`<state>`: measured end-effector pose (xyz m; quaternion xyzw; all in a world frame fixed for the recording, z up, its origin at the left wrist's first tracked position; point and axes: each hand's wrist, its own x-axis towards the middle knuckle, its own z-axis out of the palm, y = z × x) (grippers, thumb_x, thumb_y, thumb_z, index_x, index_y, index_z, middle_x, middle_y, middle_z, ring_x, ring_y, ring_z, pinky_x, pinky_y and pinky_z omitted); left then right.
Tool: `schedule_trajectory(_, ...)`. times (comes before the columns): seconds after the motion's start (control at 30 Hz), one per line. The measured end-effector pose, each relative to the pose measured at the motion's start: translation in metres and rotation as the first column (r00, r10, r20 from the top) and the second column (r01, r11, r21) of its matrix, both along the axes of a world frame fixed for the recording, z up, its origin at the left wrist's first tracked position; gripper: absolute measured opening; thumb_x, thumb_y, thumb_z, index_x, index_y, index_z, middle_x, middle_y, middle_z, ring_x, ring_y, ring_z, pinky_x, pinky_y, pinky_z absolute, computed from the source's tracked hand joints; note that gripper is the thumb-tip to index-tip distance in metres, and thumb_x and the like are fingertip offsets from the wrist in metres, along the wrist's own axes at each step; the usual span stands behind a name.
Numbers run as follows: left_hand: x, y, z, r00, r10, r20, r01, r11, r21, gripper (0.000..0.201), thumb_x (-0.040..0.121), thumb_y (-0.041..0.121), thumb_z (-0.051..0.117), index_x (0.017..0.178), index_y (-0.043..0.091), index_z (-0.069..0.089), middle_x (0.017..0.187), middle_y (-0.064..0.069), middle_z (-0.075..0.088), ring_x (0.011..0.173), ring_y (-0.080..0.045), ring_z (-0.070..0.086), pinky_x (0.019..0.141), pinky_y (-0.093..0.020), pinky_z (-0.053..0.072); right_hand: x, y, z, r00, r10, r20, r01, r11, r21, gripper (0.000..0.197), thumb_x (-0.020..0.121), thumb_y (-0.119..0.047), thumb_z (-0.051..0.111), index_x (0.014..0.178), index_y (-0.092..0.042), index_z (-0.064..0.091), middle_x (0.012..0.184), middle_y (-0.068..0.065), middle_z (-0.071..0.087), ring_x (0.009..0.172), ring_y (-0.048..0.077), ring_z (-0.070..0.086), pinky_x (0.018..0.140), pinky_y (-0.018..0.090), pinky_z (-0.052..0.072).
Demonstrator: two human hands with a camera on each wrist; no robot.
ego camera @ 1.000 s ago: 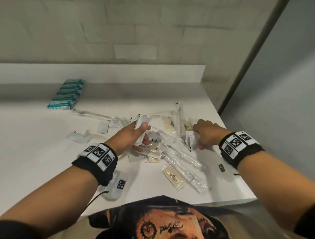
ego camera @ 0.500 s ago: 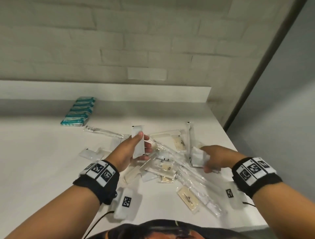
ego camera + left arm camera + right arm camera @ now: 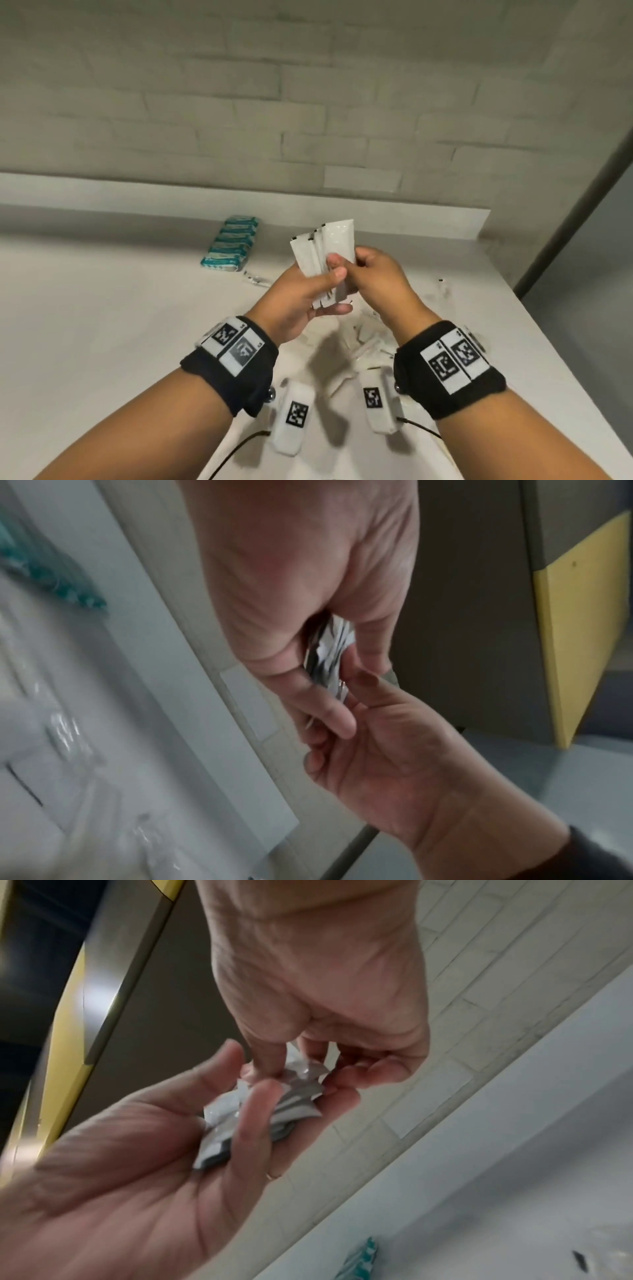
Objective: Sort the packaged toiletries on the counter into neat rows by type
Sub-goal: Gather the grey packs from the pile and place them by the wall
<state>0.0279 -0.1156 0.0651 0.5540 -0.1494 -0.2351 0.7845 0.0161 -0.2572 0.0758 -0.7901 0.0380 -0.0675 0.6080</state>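
Note:
Both hands are lifted above the counter and meet on a fanned bundle of white sachets (image 3: 327, 245). My left hand (image 3: 337, 291) grips the bundle's lower half between thumb and fingers. From the right, my right hand (image 3: 349, 262) pinches the same sachets. The left wrist view shows the sachets (image 3: 329, 647) squeezed in the left hand, with the right hand (image 3: 356, 696) touching them from below. In the right wrist view the sachets (image 3: 298, 1096) lie across the left hand's fingers (image 3: 253, 1110). A neat row of teal packs (image 3: 233, 246) lies at the back.
A blurred pile of clear-wrapped toiletries (image 3: 370, 342) lies on the white counter (image 3: 102, 325) under the hands. A tiled wall and a low ledge (image 3: 428, 222) bound the back. The counter's right edge (image 3: 548, 359) drops off near a grey wall.
Both hands rose from the pile and came together. The right hand brought its sachets to the one held by the left hand. The view shifted, so the pile sits lower.

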Motion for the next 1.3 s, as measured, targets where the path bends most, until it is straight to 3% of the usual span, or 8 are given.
schedule_trajectory(0.3, 0.014, 0.036, -0.004, 0.995, 0.091, -0.045, -0.091, 0.996, 0.010, 0.029, 0.097, 0.017, 0.050, 0.125, 0.015, 0.057, 0.107, -0.013, 0.072, 0.090, -0.028, 0.072, 0.058, -0.023, 0.054, 0.012, 0.011, 0.005, 0.999, 0.004, 0.052, -0.012, 0.987, 0.160, 0.019, 0.079, 0.003, 0.071, 0.092, 0.000, 0.059, 0.064, 0.006, 0.055, 0.044, 0.003, 0.053, 0.047, 0.013, 0.042)
schedule_trajectory(0.47, 0.026, 0.035, -0.005, 0.987, 0.084, -0.139, -0.094, 0.993, -0.068, 0.034, 0.099, 0.015, 0.046, 0.131, 0.005, 0.052, 0.112, -0.015, 0.070, 0.097, -0.033, 0.070, 0.061, -0.029, 0.059, 0.014, 0.003, 0.006, 0.949, -0.125, 0.290, 0.083, 0.985, 0.152, 0.024, 0.078, 0.008, 0.069, 0.072, -0.015, 0.064, 0.087, 0.008, 0.059, 0.079, 0.013, 0.057, 0.077, 0.029, 0.046)
schedule_trajectory(0.7, 0.032, 0.023, 0.001, 0.994, 0.009, -0.107, -0.019, 0.996, -0.092, 0.023, 0.088, 0.021, 0.061, 0.108, 0.014, 0.068, 0.104, -0.007, 0.073, 0.090, -0.020, 0.070, 0.064, -0.029, 0.060, 0.014, -0.004, -0.005, 0.935, -0.105, 0.338, 0.146, 0.985, -0.098, 0.036, 0.075, 0.010, 0.071, 0.062, -0.023, 0.067, 0.132, -0.005, 0.048, 0.125, 0.009, 0.042, 0.099, 0.017, 0.040)
schedule_trajectory(0.8, 0.033, 0.018, -0.002, 0.998, 0.033, -0.060, -0.035, 0.999, -0.034, 0.017, 0.087, 0.004, 0.063, 0.100, 0.012, 0.070, 0.098, -0.005, 0.073, 0.085, -0.019, 0.067, 0.065, -0.027, 0.058, 0.008, -0.007, -0.004, 0.936, -0.122, 0.331, 0.159, 0.984, -0.084, 0.031, 0.083, 0.009, 0.063, 0.073, -0.020, 0.069, 0.128, -0.005, 0.050, 0.119, -0.001, 0.046, 0.093, 0.005, 0.040)
schedule_trajectory(0.9, 0.032, 0.017, -0.005, 0.996, 0.079, -0.039, -0.080, 0.997, -0.017, 0.016, 0.088, 0.001, 0.061, 0.097, 0.011, 0.069, 0.097, -0.005, 0.074, 0.082, -0.017, 0.067, 0.063, -0.026, 0.058, 0.004, -0.009, -0.001, 0.936, -0.214, 0.279, 0.223, 0.975, 0.000, 0.020, 0.090, -0.005, 0.061, 0.104, -0.020, 0.060, 0.112, -0.004, 0.059, 0.102, 0.010, 0.059, 0.088, 0.028, 0.048)
schedule_trajectory(1.03, 0.028, 0.017, -0.005, 0.998, 0.050, 0.039, -0.053, 0.996, 0.074, 0.019, 0.088, 0.004, 0.062, 0.105, 0.012, 0.068, 0.092, -0.002, 0.074, 0.073, -0.013, 0.068, 0.054, -0.024, 0.052, -0.002, -0.006, 0.001, 0.974, -0.121, 0.193, 0.126, 0.992, -0.017, 0.070, 0.079, -0.011, 0.076, 0.134, -0.036, 0.040, 0.109, -0.006, 0.056, 0.089, 0.007, 0.060, 0.075, 0.023, 0.053)
schedule_trajectory(1.17, 0.026, 0.016, -0.007, 0.993, 0.101, 0.064, -0.107, 0.990, 0.097, 0.030, 0.091, 0.013, 0.061, 0.121, 0.009, 0.060, 0.107, -0.012, 0.071, 0.082, -0.017, 0.068, 0.056, -0.025, 0.053, -0.004, -0.008, 0.006, 0.986, -0.043, 0.160, 0.033, 0.997, 0.063, 0.040, 0.081, 0.004, 0.069, 0.111, -0.019, 0.059, 0.096, 0.009, 0.063, 0.059, 0.008, 0.060, 0.054, 0.022, 0.049)
schedule_trajectory(1.3, 0.024, 0.019, -0.009, 0.987, 0.159, 0.020, -0.159, 0.987, 0.001, 0.028, 0.094, 0.017, 0.057, 0.122, 0.014, 0.058, 0.111, -0.008, 0.070, 0.093, -0.023, 0.069, 0.062, -0.026, 0.057, -0.006, -0.013, 0.004, 0.966, -0.214, 0.146, 0.134, 0.893, 0.429, 0.035, 0.085, 0.009, 0.062, 0.105, -0.018, 0.048, 0.095, 0.020, 0.064, 0.054, 0.023, 0.064, 0.054, 0.030, 0.056)
